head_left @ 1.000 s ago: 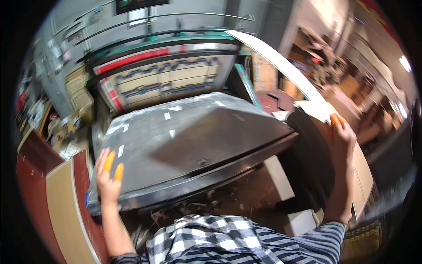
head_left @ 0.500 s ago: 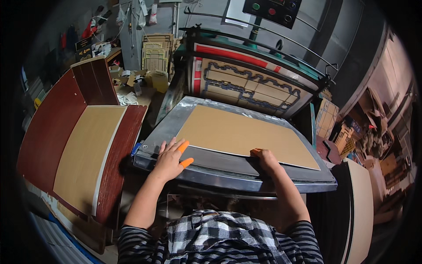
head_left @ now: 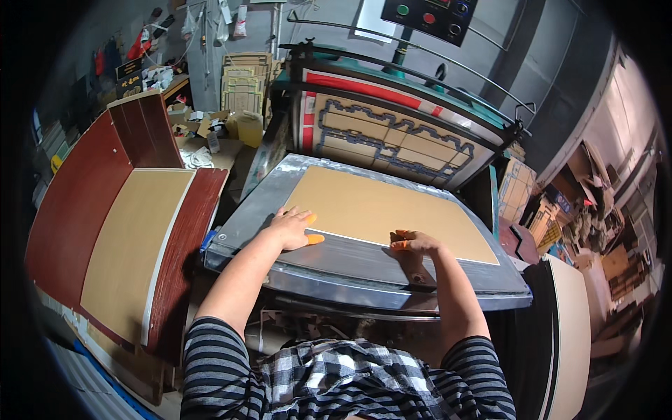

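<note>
A tan cardboard sheet with a white edge lies on the metal platen of a press. My left hand rests with fingers spread at the sheet's near left corner. Orange finger covers show on its thumb and a finger. At the middle of the near edge is my right hand, its orange-covered thumb and fingertip slightly apart, casting a shadow on the metal. Behind the sheet, the press's raised die board carries dark outlines of cutting shapes.
On the left, a stack of tan sheets rests on a dark red board support. More sheets stand at the lower right. A button panel hangs above the press. Flat die boards lean at the back.
My left hand has slid right and inward onto the sheet's corner. My right hand has loosened from the near edge, and the sheet's near edge now lies flatter on the platen.
</note>
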The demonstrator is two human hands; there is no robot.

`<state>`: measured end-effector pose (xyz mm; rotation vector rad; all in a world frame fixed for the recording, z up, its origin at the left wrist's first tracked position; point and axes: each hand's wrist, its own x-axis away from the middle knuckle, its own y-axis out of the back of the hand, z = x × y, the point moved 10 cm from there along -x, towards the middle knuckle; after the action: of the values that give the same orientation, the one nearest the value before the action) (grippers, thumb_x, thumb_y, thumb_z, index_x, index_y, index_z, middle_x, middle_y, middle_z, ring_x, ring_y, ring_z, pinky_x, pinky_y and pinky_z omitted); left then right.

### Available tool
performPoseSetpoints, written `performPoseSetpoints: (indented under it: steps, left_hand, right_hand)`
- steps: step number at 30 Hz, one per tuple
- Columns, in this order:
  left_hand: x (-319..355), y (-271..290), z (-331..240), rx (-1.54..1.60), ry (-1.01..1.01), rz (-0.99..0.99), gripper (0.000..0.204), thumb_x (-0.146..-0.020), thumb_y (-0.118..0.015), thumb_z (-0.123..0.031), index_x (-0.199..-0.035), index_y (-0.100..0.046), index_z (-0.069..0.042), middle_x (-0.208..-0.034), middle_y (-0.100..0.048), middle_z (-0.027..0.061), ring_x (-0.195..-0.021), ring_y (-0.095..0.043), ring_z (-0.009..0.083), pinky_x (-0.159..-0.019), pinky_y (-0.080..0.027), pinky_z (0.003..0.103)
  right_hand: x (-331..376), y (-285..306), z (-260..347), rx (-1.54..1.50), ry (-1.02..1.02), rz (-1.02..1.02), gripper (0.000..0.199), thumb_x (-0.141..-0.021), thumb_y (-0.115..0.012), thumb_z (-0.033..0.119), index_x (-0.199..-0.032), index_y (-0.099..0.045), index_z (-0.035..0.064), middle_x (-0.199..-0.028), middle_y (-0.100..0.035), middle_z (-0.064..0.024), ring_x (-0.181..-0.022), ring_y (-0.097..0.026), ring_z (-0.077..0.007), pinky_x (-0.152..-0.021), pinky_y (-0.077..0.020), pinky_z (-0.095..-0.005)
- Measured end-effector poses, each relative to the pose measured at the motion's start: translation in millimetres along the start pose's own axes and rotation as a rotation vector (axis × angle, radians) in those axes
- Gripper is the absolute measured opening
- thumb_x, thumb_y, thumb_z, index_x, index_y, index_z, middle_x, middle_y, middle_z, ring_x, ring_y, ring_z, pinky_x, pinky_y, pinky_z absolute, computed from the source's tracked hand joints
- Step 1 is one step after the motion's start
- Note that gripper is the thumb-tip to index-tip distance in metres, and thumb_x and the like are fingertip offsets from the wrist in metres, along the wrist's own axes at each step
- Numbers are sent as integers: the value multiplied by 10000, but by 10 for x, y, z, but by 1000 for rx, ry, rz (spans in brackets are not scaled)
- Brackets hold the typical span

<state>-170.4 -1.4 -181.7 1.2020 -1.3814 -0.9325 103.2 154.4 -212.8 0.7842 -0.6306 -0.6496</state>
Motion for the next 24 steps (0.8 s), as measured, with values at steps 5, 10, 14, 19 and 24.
performPoseSetpoints:
  steps: [5, 10, 14, 19, 24]
  left_hand:
    - [-156, -210, 77, 124, 15, 32, 768, -887, -417, -667, -1464, -352, -166, -1553, -256, 84, -1441, -184, 300, -1161, -146, 440]
    - [-79, -301, 230, 200, 93, 40, 817, -869, -435, -680, -1468, -344, -133, -1564, -229, 72, -1451, -141, 318, -1170, -114, 447]
    - [30, -236, 0, 50, 131, 111, 822, -877, -419, -677, -1488, -297, -141, -1570, -210, 74, -1448, -145, 335, -1167, -135, 454]
    - [-177, -184, -41, 44, 165, 113, 827, -873, -419, -683, -1489, -296, -144, -1567, -218, 77, -1440, -175, 333, -1161, -146, 469]
    - [-411, -124, -975, -20, -117, 65, 800, -884, -410, -672, -1479, -314, -147, -1562, -230, 78, -1433, -188, 337, -1148, -170, 494]
  right_hand:
    - [109, -122, -209, -257, -3, -144, 692, -855, -640, 482, -1377, -471, 62, -1367, -516, -157, -1284, -465, -304, -1074, -352, -311]
    - [553, 207, -859, 343, -403, -128, 715, -870, -354, 731, -1426, -402, 283, -1539, -280, -46, -1426, -187, -347, -1065, -115, -683]
    - [679, 236, -862, 364, -419, -103, 749, -854, -366, 748, -1431, -389, 271, -1535, -290, -35, -1426, -205, -324, -1079, -140, -660]
    - [520, 265, -870, 349, -393, -102, 707, -867, -380, 723, -1395, -427, 255, -1482, -358, -43, -1387, -273, -326, -1058, -198, -650]
    - [468, 274, -875, 342, -407, -69, 740, -857, -394, 728, -1404, -424, 230, -1486, -356, -62, -1392, -271, -330, -1083, -205, -604]
